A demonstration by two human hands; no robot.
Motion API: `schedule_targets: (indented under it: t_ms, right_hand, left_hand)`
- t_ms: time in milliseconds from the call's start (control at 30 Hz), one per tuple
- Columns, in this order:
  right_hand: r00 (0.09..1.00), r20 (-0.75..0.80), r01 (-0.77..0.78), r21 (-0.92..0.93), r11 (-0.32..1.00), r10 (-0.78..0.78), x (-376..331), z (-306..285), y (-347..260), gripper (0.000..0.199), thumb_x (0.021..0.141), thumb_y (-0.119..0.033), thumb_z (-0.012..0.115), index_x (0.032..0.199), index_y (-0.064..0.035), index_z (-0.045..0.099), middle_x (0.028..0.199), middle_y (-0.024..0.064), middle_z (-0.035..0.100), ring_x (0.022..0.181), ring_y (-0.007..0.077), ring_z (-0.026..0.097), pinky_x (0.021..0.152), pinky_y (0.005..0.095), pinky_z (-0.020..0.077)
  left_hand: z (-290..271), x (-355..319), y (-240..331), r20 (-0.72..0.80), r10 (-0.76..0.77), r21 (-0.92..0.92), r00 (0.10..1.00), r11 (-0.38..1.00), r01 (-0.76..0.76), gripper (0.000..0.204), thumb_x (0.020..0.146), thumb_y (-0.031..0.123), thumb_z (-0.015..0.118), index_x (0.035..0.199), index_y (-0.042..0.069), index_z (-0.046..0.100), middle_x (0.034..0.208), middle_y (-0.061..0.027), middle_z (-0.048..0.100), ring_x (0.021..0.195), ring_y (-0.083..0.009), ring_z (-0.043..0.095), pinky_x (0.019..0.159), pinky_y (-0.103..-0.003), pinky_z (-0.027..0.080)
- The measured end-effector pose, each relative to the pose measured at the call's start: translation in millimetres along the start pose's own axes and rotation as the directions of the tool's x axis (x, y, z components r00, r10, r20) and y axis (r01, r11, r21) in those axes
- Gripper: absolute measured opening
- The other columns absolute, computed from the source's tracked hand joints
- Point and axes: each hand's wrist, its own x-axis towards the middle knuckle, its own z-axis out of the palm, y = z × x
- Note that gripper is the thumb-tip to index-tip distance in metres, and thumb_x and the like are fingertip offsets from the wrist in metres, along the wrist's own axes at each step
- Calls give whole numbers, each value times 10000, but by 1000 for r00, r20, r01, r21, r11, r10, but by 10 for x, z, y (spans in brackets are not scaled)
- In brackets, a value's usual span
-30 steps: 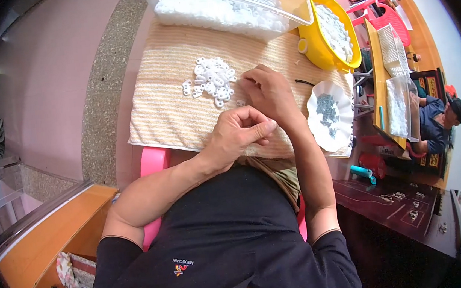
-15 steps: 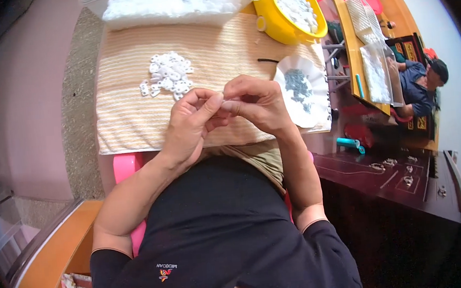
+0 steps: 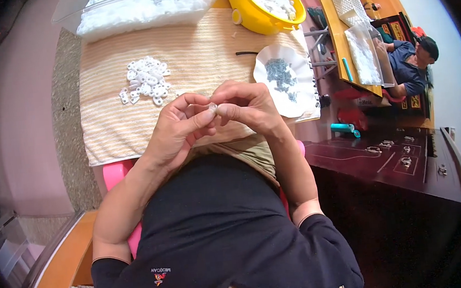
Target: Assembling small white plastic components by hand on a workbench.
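Observation:
My left hand (image 3: 176, 122) and my right hand (image 3: 249, 109) meet above the near edge of the striped towel. Thumb and fingertips of both are pinched around a small pale piece (image 3: 213, 106), mostly covered by the fingers, so its exact kind cannot be told. Beyond my left hand lies a loose pile of small white plastic parts with holes (image 3: 148, 79). Right of my right hand, a white fluted dish (image 3: 296, 64) holds many tiny dark grey pieces (image 3: 279, 75), too small to identify. A short thin black stick (image 3: 246, 52) lies beside the dish.
A clear plastic bin (image 3: 143, 19) full of white parts stands at the far edge, beside a yellow tub (image 3: 269, 25) of similar parts. The striped towel (image 3: 108, 122) covers the table. At right, another person (image 3: 407, 65) sits at a wooden table (image 3: 336, 41) with a bin.
The whole view has shifted, so the table things sit further left. My hands stay together, and the pale piece between the fingertips now shows more.

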Motion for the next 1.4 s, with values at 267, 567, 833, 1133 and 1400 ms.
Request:
schedule_targets:
  t_ms: [267, 567, 833, 1133, 1400]
  right_hand:
    - [860, -449, -92, -601, 794, -240, -468, -612, -107, 169, 851, 5, 670, 1019, 24, 677, 765, 19, 648, 654, 67, 575, 593, 193, 466]
    - [759, -510, -324, -835, 445, -405, -556, -1406, -159, 199, 816, -79, 679, 997, 2, 695, 779, 102, 694, 653, 125, 612, 620, 264, 489]
    - [789, -448, -406, -894, 189, -421, -317, -1424, -237, 183, 795, -113, 669, 959, -38, 703, 897, 166, 688, 790, 312, 675, 718, 368, 521]
    - [843, -415, -438, -899, 9, -343, -117, -1434, -254, 176, 807, -85, 581, 921, -63, 713, 867, 195, 673, 846, 367, 660, 779, 447, 513]
    - [837, -475, -481, -875, 47, -271, -106, -1393, -315, 199, 754, -82, 610, 910, -19, 716, 821, 193, 683, 792, 326, 684, 771, 381, 533]
  left_hand:
    - [21, -26, -8, -46, -22, 42, 999, 999, 24, 243, 873, 73, 671, 1108, 54, 612, 885, -32, 636, 786, -111, 621, 705, -254, 551]
    - [-9, -3, -36, -32, -12, 62, 999, 998, 14, 210, 876, 73, 669, 1080, 64, 618, 868, -23, 636, 782, -103, 623, 711, -252, 557]
    - [-6, 4, -25, -56, -3, 76, 998, 997, 8, 191, 875, 69, 667, 1058, 66, 612, 856, -25, 632, 772, -103, 620, 705, -250, 557]
    - [1, -3, -8, -58, -10, 41, 998, 999, 13, 209, 861, 41, 677, 1059, 25, 609, 869, -45, 637, 754, -106, 620, 704, -253, 556]
    - [2, -8, -1, -57, -13, 47, 998, 999, 16, 206, 858, 47, 683, 1049, 23, 608, 872, -43, 636, 752, -107, 618, 700, -253, 553]
